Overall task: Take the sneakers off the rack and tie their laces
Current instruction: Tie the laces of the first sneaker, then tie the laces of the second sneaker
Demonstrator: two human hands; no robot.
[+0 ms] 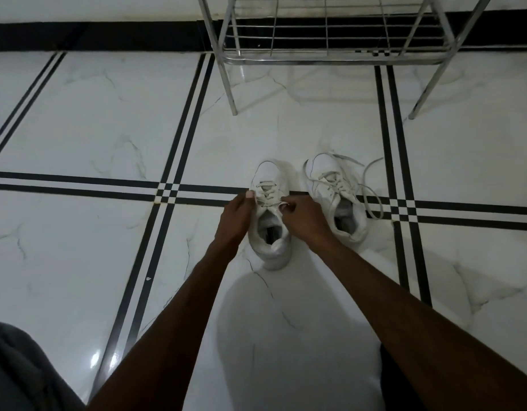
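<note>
Two white sneakers stand on the tiled floor, toes pointing away from me. The left sneaker (269,232) is between my hands. My left hand (237,215) pinches a lace end at the shoe's left side, and my right hand (305,216) pinches the other lace end at its right side, both pulled taut over the tongue. The right sneaker (335,194) sits just to the right, untouched, with its laces (370,188) lying loose over the shoe and the floor.
A bare metal shoe rack (333,54) stands beyond the sneakers against a white wall with a black skirting. The floor (93,129) is glossy white marble tile with black stripes. Grey clothing (22,372) shows at the bottom left.
</note>
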